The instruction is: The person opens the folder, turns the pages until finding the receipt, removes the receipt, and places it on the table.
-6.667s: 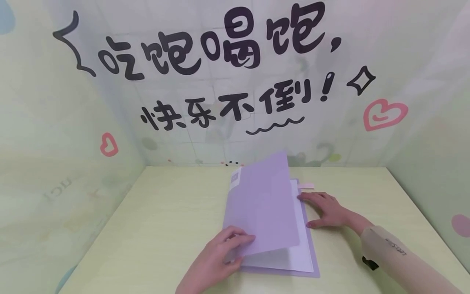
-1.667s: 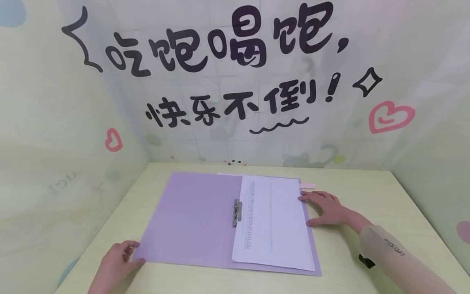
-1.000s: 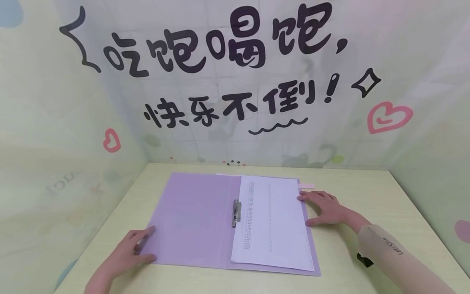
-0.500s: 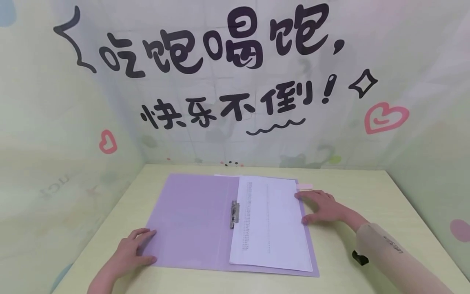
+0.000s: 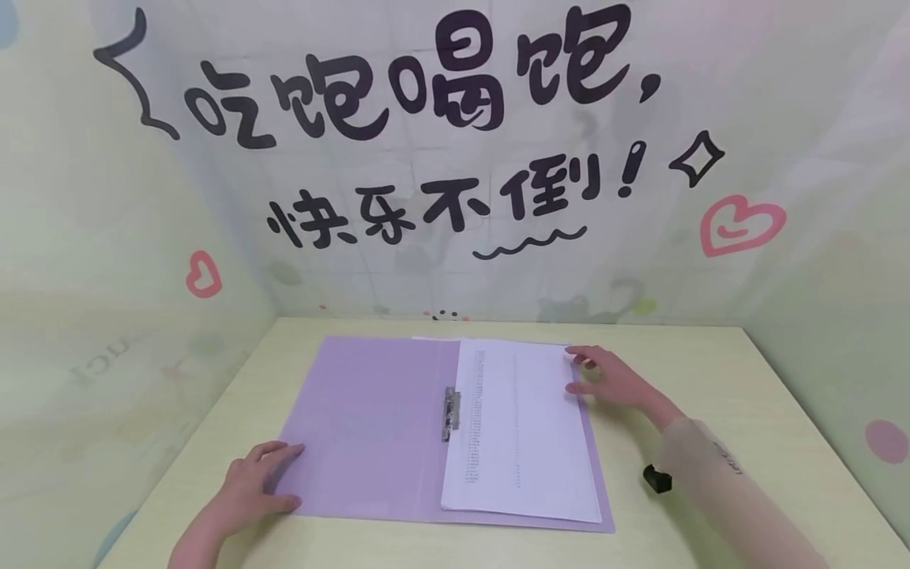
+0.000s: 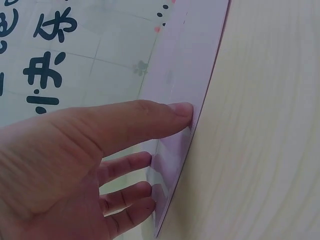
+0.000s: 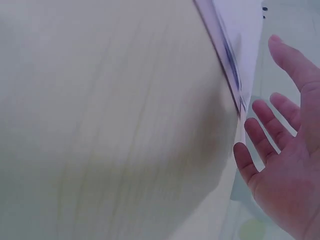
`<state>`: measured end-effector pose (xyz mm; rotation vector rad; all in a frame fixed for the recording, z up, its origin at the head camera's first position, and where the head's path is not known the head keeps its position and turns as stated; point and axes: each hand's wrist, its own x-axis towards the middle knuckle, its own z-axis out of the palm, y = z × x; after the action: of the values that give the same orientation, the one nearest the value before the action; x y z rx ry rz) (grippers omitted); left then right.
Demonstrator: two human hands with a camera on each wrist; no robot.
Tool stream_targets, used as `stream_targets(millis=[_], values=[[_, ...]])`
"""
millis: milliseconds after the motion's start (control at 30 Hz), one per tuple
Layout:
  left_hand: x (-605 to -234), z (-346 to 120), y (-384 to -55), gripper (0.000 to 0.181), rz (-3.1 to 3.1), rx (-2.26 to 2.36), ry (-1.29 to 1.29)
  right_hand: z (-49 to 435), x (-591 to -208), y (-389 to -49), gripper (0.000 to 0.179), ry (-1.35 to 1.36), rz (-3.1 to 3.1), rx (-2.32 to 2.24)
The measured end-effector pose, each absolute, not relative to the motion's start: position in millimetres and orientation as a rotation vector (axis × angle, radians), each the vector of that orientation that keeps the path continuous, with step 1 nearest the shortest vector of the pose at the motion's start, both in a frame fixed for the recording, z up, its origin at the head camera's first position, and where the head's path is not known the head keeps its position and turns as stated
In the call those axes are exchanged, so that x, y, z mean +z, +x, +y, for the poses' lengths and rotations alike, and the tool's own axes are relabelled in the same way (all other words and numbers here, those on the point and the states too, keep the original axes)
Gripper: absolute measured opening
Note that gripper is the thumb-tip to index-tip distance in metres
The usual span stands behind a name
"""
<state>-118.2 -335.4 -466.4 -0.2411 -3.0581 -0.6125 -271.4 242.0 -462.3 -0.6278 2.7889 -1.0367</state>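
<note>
A purple file folder (image 5: 370,427) lies spread flat on the table, its inside facing up. A metal clip (image 5: 450,413) sits at its spine, beside a stack of printed white sheets (image 5: 540,442) on the right half. At the lower left corner of the cover, my left hand (image 5: 249,482) rests with thumb and fingertips on it; the left wrist view shows the thumb (image 6: 175,115) extended along the cover's edge. My right hand (image 5: 611,379) is over the upper right edge of the sheets, fingers spread and holding nothing; the right wrist view shows its palm (image 7: 290,185) apart from the folder's corner.
The pale wooden table (image 5: 284,545) meets a printed fabric backdrop (image 5: 426,292) at the back and both sides. A small black object (image 5: 657,479) shows beneath my right sleeve (image 5: 718,474).
The folder's cover has been turned over to the left and laid flat. My right hand has since lifted and moved up along the right edge, and the pink tab there is now hidden.
</note>
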Motion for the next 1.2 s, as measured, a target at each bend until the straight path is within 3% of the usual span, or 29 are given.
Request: stream_targets(millis=[500, 1200], values=[[-467.3, -337.5, -120.7, 0.075, -3.073, -0.635, -0.232, 230.1, -479.0, -291.8, 0.054, -0.462, 2.842, -1.18], [-462.4, -334.4, -120.3, 0.075, -3.074, -0.64, -0.225, 229.2, -478.2, -290.1, 0.057, -0.444, 2.899, -1.033]])
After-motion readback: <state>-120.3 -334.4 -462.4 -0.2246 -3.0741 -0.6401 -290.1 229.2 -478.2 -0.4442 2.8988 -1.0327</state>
